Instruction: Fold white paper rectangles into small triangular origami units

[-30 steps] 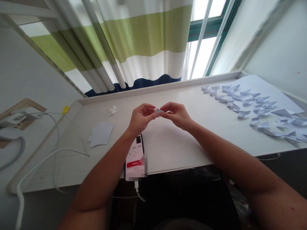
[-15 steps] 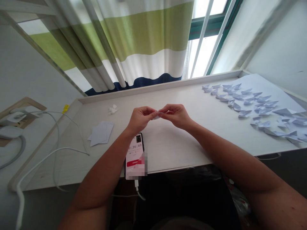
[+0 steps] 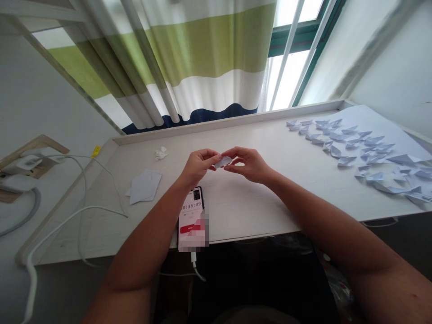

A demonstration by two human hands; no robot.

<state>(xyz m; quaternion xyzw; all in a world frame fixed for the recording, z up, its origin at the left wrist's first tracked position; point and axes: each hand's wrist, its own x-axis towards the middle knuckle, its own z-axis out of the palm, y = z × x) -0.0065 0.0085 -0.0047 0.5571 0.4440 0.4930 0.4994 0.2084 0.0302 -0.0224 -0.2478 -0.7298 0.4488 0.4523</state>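
A small piece of white folded paper (image 3: 223,162) is held up over the desk, between my two hands. My left hand (image 3: 200,165) pinches its left end between thumb and fingers. Around the right side curve the fingers of my right hand (image 3: 249,163), the index finger at the upper edge and the thumb by the lower edge. The paper's pale face shows between them. Several folded paper pieces (image 3: 349,130), pointed like little boats, lie in rows to the right. Flat white paper sheets (image 3: 146,186) are stacked loosely left of my left forearm.
A phone (image 3: 191,216) showing a timer lies at the desk's front edge, with a charging cable (image 3: 193,257) plugged in. Crumpled white paper (image 3: 161,154) sits at the back left. White cords (image 3: 81,211) run across the left side. A raised rim (image 3: 232,122) borders the white desk.
The folded paper has turned so more of its face shows. My right thumb has dropped away from the index finger, widening the gap between them. The view has shifted slightly.
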